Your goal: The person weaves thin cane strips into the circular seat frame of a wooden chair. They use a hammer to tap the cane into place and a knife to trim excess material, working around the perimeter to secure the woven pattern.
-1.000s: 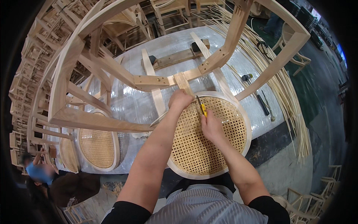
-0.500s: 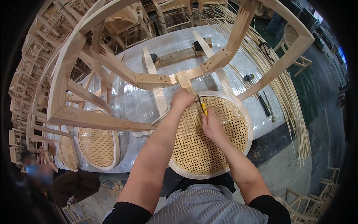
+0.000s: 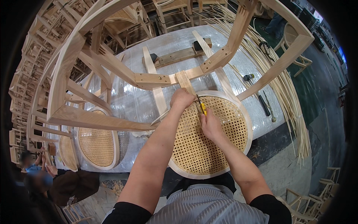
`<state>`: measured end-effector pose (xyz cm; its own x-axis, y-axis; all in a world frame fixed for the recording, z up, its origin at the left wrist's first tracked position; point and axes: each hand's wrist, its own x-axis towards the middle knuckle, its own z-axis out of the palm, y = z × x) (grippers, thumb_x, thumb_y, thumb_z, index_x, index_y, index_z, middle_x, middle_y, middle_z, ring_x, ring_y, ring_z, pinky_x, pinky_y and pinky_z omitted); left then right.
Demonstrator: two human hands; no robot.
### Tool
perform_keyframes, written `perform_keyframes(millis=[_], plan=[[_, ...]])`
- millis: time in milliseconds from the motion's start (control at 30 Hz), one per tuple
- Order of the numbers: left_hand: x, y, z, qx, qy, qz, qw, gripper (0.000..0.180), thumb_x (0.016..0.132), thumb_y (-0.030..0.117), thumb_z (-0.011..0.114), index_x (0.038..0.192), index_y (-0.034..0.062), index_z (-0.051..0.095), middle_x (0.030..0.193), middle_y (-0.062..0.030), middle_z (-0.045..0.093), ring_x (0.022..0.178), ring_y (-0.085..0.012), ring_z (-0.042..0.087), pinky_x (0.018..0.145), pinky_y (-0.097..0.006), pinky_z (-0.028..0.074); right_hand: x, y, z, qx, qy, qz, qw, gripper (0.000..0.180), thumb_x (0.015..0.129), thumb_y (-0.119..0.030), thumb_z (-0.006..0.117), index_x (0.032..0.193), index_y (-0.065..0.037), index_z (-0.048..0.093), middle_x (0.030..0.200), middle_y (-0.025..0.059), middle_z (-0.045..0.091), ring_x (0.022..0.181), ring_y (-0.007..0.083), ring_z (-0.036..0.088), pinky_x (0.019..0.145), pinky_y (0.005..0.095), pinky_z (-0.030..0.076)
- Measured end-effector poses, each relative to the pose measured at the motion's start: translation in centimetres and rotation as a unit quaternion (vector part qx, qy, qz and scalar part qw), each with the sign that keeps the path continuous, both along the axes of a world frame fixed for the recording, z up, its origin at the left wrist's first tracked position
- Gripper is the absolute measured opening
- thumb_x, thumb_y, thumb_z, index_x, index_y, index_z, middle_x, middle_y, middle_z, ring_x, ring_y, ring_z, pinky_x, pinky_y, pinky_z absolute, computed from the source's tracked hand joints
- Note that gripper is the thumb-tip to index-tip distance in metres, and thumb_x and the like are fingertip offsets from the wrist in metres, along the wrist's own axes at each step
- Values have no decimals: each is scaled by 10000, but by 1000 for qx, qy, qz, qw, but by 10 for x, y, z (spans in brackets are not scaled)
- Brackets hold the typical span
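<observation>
A round chair back (image 3: 201, 149) with woven cane mesh in a pale wooden rim lies in front of me, joined to an upturned wooden chair frame (image 3: 149, 79). My right hand (image 3: 212, 126) is closed round a yellow utility knife (image 3: 202, 106), its dark tip pointing up toward the upper rim. My left hand (image 3: 182, 99) is closed at that rim, fingertips beside the knife tip; what it pinches is hidden. A pale curved strip (image 3: 161, 118) shows beside my left forearm; whether it runs to the hand I cannot tell.
Another cane panel (image 3: 97, 143) stands left on the plastic-covered table (image 3: 130, 108). A hammer (image 3: 263, 104) and long rattan strips (image 3: 294, 123) lie at right. Several chair frames (image 3: 28, 86) are stacked at far left. Co-workers (image 3: 71, 184) are at lower left.
My hands and the knife hold almost the same place. At lower left, a co-worker's arms and hands have shifted slightly.
</observation>
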<state>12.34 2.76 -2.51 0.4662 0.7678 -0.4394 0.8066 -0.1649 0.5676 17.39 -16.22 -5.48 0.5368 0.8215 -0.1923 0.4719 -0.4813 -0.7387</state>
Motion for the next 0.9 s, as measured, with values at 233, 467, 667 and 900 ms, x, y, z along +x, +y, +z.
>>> perform_keyframes(millis=[233, 467, 667, 900], plan=[[-2, 6, -12, 20, -1, -8, 1000, 399, 804, 339, 778, 1076, 47, 789, 1048, -197, 796, 1016, -348, 771, 886, -443, 600, -2, 2, -4, 10, -23, 12, 1000, 286, 1119, -216, 482, 1203, 57, 467, 843, 293, 691, 783, 504, 693, 746, 601, 540], [-13, 13, -26, 37, -73, -35, 996, 230, 845, 241, 794, 965, 54, 735, 976, -186, 782, 945, -363, 753, 851, -458, 589, 2, 9, -1, -25, -13, 25, 999, 256, 1118, -200, 473, 1165, 51, 461, 823, 283, 676, 772, 485, 685, 732, 580, 543], [-15, 3, -26, 79, -88, -52, 992, 225, 884, 249, 801, 996, 72, 716, 995, -159, 773, 969, -347, 742, 856, -455, 579, 4, 10, 1, -56, -6, 27, 998, 234, 1103, -176, 480, 1153, 52, 461, 833, 282, 671, 759, 486, 671, 717, 568, 537], [-15, -3, -16, 33, -70, -21, 997, 213, 895, 248, 799, 1019, 88, 733, 989, -154, 771, 965, -335, 744, 851, -454, 579, -5, 16, -2, -84, -24, 17, 996, 271, 1097, -173, 469, 1181, 84, 455, 878, 313, 682, 824, 486, 700, 783, 586, 560]])
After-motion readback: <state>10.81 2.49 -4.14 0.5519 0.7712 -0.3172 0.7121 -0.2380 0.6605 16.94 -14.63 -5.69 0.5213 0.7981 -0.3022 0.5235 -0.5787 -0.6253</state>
